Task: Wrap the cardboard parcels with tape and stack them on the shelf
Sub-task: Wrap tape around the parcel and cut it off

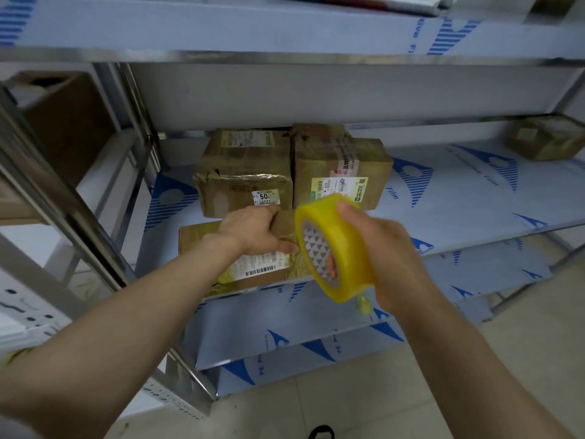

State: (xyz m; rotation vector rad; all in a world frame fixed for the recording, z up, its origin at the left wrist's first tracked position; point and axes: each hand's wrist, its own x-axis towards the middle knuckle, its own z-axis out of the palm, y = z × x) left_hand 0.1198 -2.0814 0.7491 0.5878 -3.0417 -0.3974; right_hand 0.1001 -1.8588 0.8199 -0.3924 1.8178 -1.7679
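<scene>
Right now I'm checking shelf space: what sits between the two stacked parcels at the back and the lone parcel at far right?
Nothing: in the head view, only bare film-covered shelf lies between the two parcels and the far-right parcel.

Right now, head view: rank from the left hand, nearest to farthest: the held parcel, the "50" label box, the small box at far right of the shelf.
1. Held parcel: in the left hand, fingers wrapped around it.
2. "50" label box: just behind the hand, on the shelf.
3. Small box: far right, at the back of the shelf.
</scene>
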